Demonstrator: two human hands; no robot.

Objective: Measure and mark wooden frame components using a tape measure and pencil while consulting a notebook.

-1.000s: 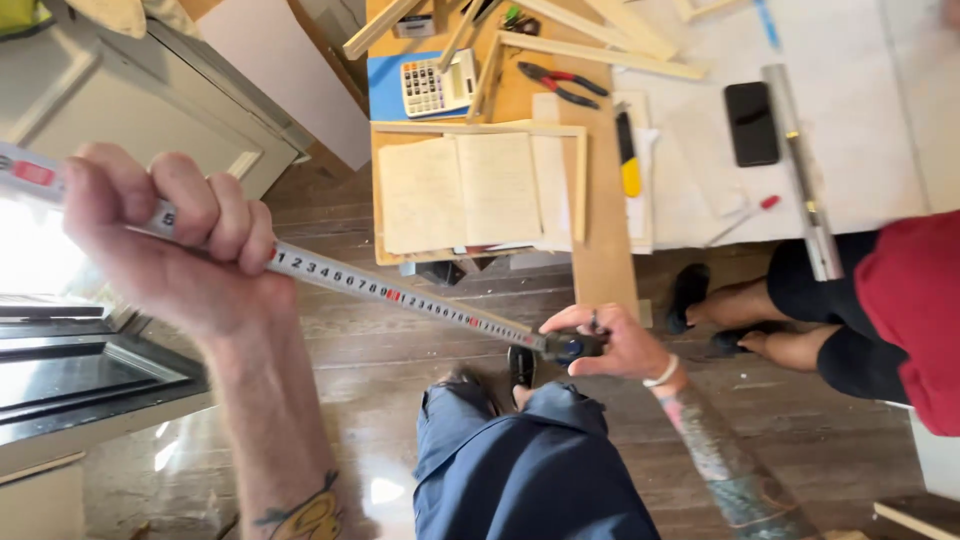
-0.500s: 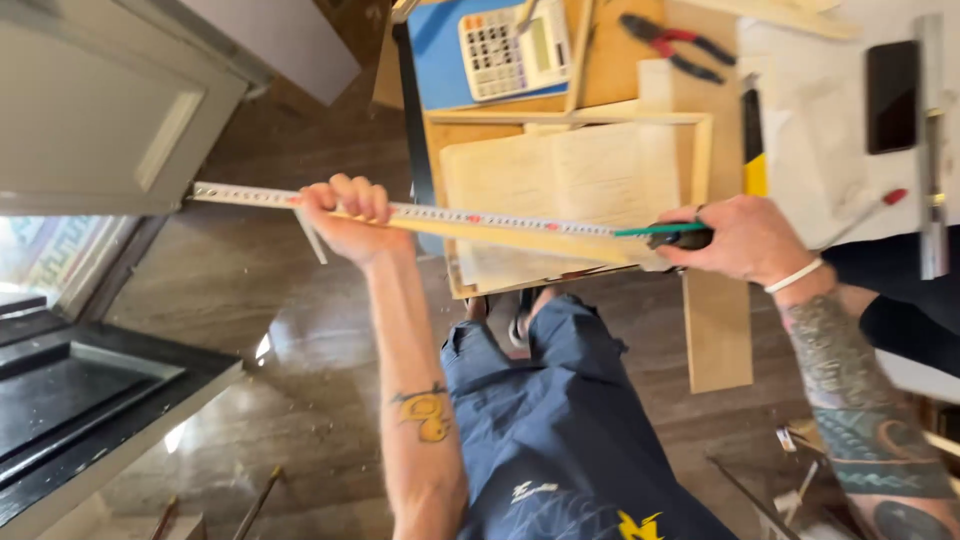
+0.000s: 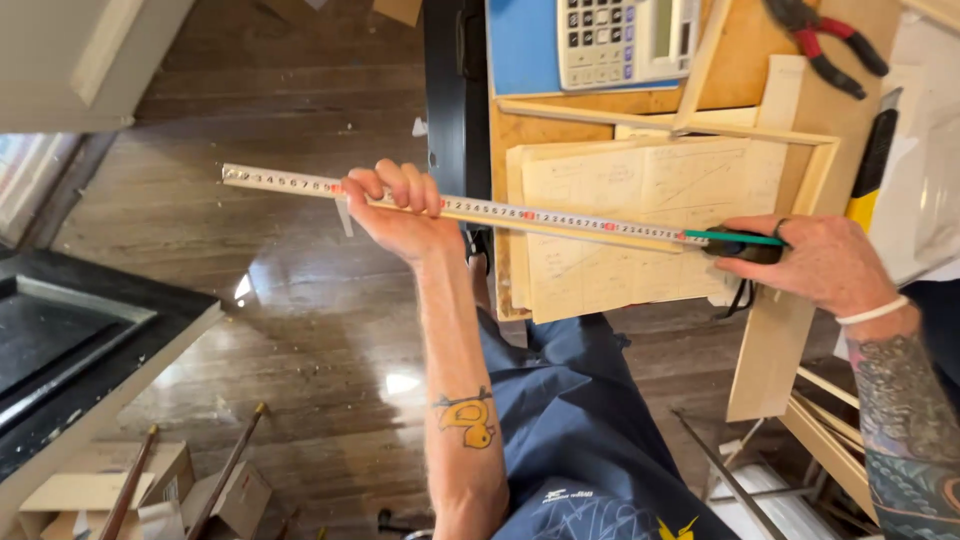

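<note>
My left hand [image 3: 398, 212] is closed around a pulled-out yellow tape measure blade [image 3: 560, 219], a short way in from its free end at the left. My right hand [image 3: 812, 262] grips the dark tape measure case [image 3: 745, 246] at the blade's other end. The blade runs nearly level between both hands, above a sheet of paper with pencil sketches [image 3: 640, 225] lying on a wooden board [image 3: 520, 140]. My legs in blue trousers [image 3: 580, 420] show below.
Thin wooden strips frame the paper [image 3: 800, 135]. A calculator [image 3: 625, 40] on a blue sheet, red-handled pliers [image 3: 825, 45] and a yellow-black knife [image 3: 872, 165] lie on the bench. Cardboard boxes [image 3: 150, 495] and rods stand on the dark wooden floor [image 3: 250, 320]. More strips lean at right [image 3: 830, 425].
The view has closed in on the bench. Both hands keep their grip on the tape, which now stretches level over the sketched paper.
</note>
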